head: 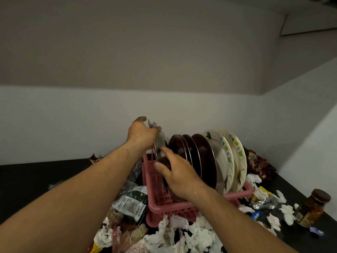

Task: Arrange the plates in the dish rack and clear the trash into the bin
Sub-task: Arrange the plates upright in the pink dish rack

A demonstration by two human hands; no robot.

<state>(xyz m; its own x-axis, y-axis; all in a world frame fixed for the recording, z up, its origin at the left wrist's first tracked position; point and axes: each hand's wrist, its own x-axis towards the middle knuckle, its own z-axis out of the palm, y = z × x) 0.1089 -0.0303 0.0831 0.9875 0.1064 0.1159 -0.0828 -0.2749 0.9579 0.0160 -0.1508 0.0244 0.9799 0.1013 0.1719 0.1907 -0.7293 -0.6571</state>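
A pink plastic dish rack (164, 207) stands on the dark counter. Upright in it are several steel plates (200, 152) and, at its right end, two cream plates with leaf and square patterns (224, 156). At the rack's left end my left hand (141, 133) grips the top rim of an upright steel plate (160, 141). My right hand (175, 172) holds the same plate lower down, fingers on its rim. Crumpled white tissues (182, 234) and wrappers (130, 203) lie around the rack. No bin is in view.
A glass jar with a brown lid (312, 207) stands at the right on the black counter (27, 179). A brown snack packet (259, 163) lies behind the rack. A white wall runs along the back and right.
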